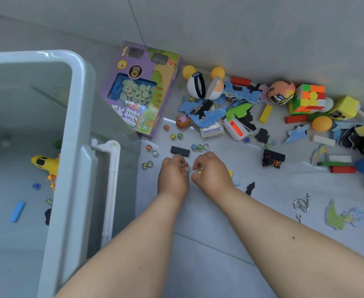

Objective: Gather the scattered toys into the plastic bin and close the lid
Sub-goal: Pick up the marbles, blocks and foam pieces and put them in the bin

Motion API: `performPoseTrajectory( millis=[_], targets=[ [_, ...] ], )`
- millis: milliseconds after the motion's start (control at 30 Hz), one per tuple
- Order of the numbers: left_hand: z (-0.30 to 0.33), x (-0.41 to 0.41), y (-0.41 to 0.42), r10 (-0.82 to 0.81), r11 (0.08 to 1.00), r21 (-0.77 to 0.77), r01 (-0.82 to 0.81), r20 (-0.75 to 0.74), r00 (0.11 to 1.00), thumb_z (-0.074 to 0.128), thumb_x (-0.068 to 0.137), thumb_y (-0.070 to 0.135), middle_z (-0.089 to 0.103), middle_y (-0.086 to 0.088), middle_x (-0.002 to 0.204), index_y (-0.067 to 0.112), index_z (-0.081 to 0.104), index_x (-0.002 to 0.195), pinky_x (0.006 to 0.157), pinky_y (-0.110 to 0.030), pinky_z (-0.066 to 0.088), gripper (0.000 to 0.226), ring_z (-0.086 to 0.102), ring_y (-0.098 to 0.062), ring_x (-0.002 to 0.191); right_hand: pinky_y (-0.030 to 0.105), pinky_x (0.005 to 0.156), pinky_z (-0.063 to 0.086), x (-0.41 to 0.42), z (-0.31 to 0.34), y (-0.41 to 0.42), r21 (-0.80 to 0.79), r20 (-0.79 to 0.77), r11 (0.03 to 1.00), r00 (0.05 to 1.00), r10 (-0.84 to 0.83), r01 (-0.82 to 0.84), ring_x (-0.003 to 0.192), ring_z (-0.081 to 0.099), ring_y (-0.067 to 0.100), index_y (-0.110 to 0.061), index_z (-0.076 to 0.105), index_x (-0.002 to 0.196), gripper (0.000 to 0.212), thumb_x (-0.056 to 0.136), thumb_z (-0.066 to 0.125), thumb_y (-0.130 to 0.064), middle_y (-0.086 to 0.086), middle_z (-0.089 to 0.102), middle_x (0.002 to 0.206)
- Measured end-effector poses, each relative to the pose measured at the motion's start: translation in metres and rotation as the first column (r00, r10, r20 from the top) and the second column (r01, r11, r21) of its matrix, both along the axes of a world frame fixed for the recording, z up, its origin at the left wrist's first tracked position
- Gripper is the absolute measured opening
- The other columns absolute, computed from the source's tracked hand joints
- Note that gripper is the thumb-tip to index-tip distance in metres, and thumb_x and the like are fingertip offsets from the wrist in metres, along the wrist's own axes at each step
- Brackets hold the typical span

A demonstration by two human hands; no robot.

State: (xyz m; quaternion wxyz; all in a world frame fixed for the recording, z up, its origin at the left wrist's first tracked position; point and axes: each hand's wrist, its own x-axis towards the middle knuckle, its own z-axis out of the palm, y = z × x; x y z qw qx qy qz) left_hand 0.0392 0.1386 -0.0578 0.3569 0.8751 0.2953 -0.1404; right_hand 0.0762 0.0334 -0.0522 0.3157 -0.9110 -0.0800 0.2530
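The translucent plastic bin (78,117) stands open on the left, with a yellow toy plane (45,166), a blue block and a few marbles inside. Just right of it, over the floor, my left hand (172,177) curls round reddish marbles and my right hand (211,173) pinches a yellowish marble. Loose glass marbles (199,146) and a black block (180,151) lie just beyond my fingers. No lid is in view.
A purple chess-set box (142,89) leans against the bin. Along the wall lies a heap of toys: a white ball capsule (196,84), orange balls, a puzzle cube (308,98), card packs, foam puzzle pieces and coloured blocks. Metal ring puzzles (301,203) lie at the right.
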Motion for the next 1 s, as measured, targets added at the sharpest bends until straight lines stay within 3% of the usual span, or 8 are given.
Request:
performPoseTrajectory(
  millis=[67, 133, 200, 300, 400, 533, 667, 1000],
  targets=[
    [0.008, -0.005, -0.006, 0.345, 0.875, -0.360, -0.325, -0.008, 0.939, 0.052, 0.086, -0.001, 0.058, -0.004, 0.081, 0.016, 0.058, 0.087, 0.062, -0.023, 0.045, 0.018, 0.057, -0.021, 0.071, 0.013, 0.064, 0.036, -0.001, 0.006, -0.001, 0.134, 0.039, 0.981, 0.989, -0.143, 0.137, 0.081, 0.055, 0.017, -0.008, 0.065, 0.085, 0.013, 0.074, 0.061, -0.003, 0.005, 0.057, 0.100],
    [0.018, -0.011, -0.014, 0.604, 0.414, -0.761, -0.499, -0.181, 0.776, 0.047, 0.088, -0.004, 0.062, -0.006, 0.071, 0.011, 0.057, 0.079, 0.059, -0.024, 0.050, 0.021, 0.061, -0.017, 0.064, 0.005, 0.064, 0.035, -0.006, 0.015, 0.002, 0.283, 0.091, 0.942, 0.973, -0.212, 0.178, 0.077, 0.051, 0.010, -0.009, 0.065, 0.079, 0.011, 0.071, 0.064, -0.002, 0.000, 0.055, 0.093],
    [0.025, -0.014, -0.016, 0.651, -0.018, -0.867, -0.497, -0.387, 0.653, 0.036, 0.088, 0.001, 0.063, -0.009, 0.069, 0.008, 0.059, 0.070, 0.061, -0.024, 0.052, 0.031, 0.063, -0.017, 0.064, 0.005, 0.070, 0.039, -0.017, 0.024, 0.006, 0.401, 0.174, 0.913, 0.971, -0.162, 0.081, 0.080, 0.052, 0.007, -0.008, 0.066, 0.077, 0.011, 0.068, 0.065, -0.002, 0.000, 0.057, 0.092],
    [0.028, -0.014, -0.008, 0.638, -0.206, -0.821, -0.532, -0.525, 0.563, 0.032, 0.092, 0.019, 0.056, -0.006, 0.057, 0.010, 0.056, 0.056, 0.059, -0.023, 0.049, 0.044, 0.061, -0.016, 0.053, 0.025, 0.076, 0.046, -0.032, 0.029, 0.010, 0.379, 0.287, 0.902, 0.953, 0.098, -0.207, 0.087, 0.056, 0.016, -0.010, 0.066, 0.081, 0.014, 0.068, 0.062, -0.005, 0.003, 0.062, 0.090],
    [0.028, -0.009, -0.003, 0.603, -0.221, -0.801, -0.557, -0.561, 0.568, 0.036, 0.098, 0.043, 0.059, -0.008, 0.069, 0.012, 0.057, 0.070, 0.068, -0.029, 0.047, 0.047, 0.062, -0.019, 0.064, 0.031, 0.078, 0.045, -0.031, 0.032, 0.008, 0.277, 0.360, 0.924, 0.920, 0.155, -0.264, 0.089, 0.056, 0.021, -0.013, 0.065, 0.087, 0.021, 0.073, 0.051, -0.020, 0.000, 0.062, 0.093],
    [0.020, -0.006, 0.001, 0.631, -0.080, -0.743, -0.665, -0.554, 0.543, 0.045, 0.097, 0.042, 0.040, 0.002, 0.051, 0.018, 0.039, 0.061, 0.034, -0.015, 0.022, 0.044, 0.035, -0.009, 0.037, 0.035, 0.070, 0.045, 0.004, 0.019, 0.001, 0.072, 0.443, 0.997, 0.896, -0.023, -0.010, 0.089, 0.056, 0.029, -0.011, 0.065, 0.094, 0.023, 0.078, 0.050, -0.016, 0.008, 0.061, 0.093],
    [0.019, -0.007, 0.008, 0.631, 0.018, -0.704, -0.710, -0.543, 0.554, 0.044, 0.097, 0.046, 0.032, 0.004, 0.048, 0.019, 0.038, 0.060, 0.033, -0.014, 0.015, 0.047, 0.027, -0.008, 0.035, 0.038, 0.081, 0.043, 0.034, -0.002, -0.008, -0.267, 0.250, 0.943, 0.931, 0.266, -0.198, 0.112, 0.045, 0.031, -0.017, 0.052, 0.128, 0.041, 0.088, 0.052, -0.010, 0.010, 0.053, 0.122],
    [0.015, -0.009, 0.038, 0.623, 0.127, -0.646, -0.753, -0.539, 0.567, 0.046, 0.099, 0.037, 0.043, 0.003, 0.051, 0.017, 0.049, 0.064, 0.040, -0.017, 0.031, 0.040, 0.039, -0.010, 0.044, 0.033, 0.068, 0.033, 0.050, -0.005, 0.012, -0.297, 0.163, 0.877, 0.885, 0.437, -0.378, 0.108, 0.039, 0.030, -0.010, 0.050, 0.116, 0.033, 0.086, 0.043, 0.003, 0.013, 0.044, 0.113]
  ],
)
